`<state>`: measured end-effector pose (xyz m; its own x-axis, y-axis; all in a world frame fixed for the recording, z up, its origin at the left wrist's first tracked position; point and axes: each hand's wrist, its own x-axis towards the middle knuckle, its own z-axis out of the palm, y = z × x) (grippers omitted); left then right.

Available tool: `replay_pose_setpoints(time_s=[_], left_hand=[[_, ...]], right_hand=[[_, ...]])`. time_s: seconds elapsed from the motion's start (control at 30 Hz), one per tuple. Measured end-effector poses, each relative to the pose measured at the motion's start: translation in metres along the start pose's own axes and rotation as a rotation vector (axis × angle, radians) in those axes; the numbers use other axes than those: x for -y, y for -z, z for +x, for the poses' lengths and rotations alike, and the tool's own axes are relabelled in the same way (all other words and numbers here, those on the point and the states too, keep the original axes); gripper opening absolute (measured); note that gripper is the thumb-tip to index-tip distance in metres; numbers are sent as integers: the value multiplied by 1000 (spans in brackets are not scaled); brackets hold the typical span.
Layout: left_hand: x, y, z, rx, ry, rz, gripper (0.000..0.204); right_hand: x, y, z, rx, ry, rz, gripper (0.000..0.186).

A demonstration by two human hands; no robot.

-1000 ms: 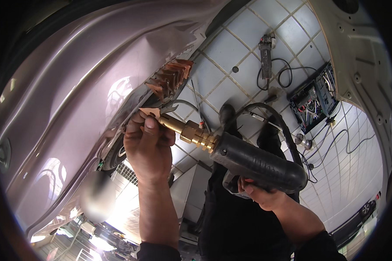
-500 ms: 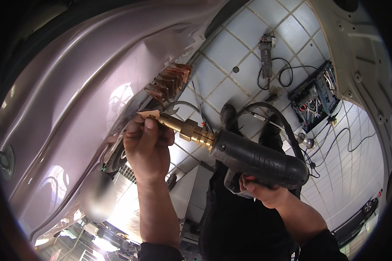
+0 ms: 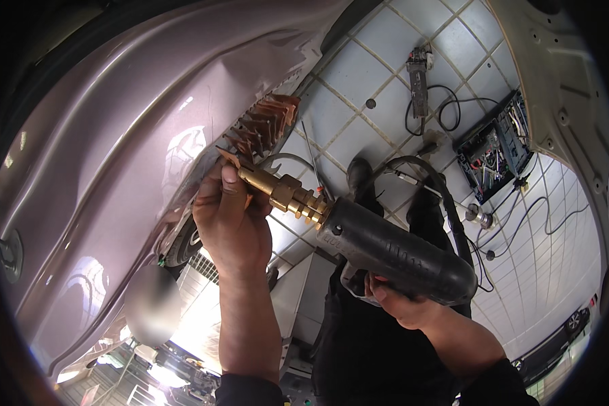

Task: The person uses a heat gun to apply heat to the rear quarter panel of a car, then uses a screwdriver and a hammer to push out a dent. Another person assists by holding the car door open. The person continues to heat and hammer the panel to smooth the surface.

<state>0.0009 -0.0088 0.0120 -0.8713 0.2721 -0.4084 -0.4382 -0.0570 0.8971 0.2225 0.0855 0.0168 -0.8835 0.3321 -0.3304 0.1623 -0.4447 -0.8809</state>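
Left hand (image 3: 227, 216) wraps the brass tip (image 3: 277, 193) of the welding gun (image 3: 392, 254), steadying it. Right hand (image 3: 402, 304) grips the black body from below. Gun's long axis runs lower right to upper left; tip meets copper tabs (image 3: 260, 128) on the pink car panel (image 3: 115, 155), left hand nearer.

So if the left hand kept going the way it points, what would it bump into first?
Probably the shiny pink car panel. The left hand holds the tool's brass tip right by the copper tabs on it; the exact gap is unclear.
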Motion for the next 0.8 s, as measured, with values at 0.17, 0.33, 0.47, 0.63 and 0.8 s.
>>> replay_pose_setpoints(time_s=[0.17,0.33,0.47,0.63,0.8], left_hand=[[1,2,1,4,-11,1,14],[2,2,1,-9,-15,-2,15],[2,4,1,-17,0,7,15],[2,4,2,-15,10,-6,15],[3,5,2,-38,28,4,15]], right_hand=[[3,2,1,25,-51,1,41],[-4,-1,-7,-22,-141,78,39],[-6,-4,-11,-62,-223,115,36],[-2,-4,-10,-86,-239,1,34],[-1,-2,-11,-85,-216,-24,31]])
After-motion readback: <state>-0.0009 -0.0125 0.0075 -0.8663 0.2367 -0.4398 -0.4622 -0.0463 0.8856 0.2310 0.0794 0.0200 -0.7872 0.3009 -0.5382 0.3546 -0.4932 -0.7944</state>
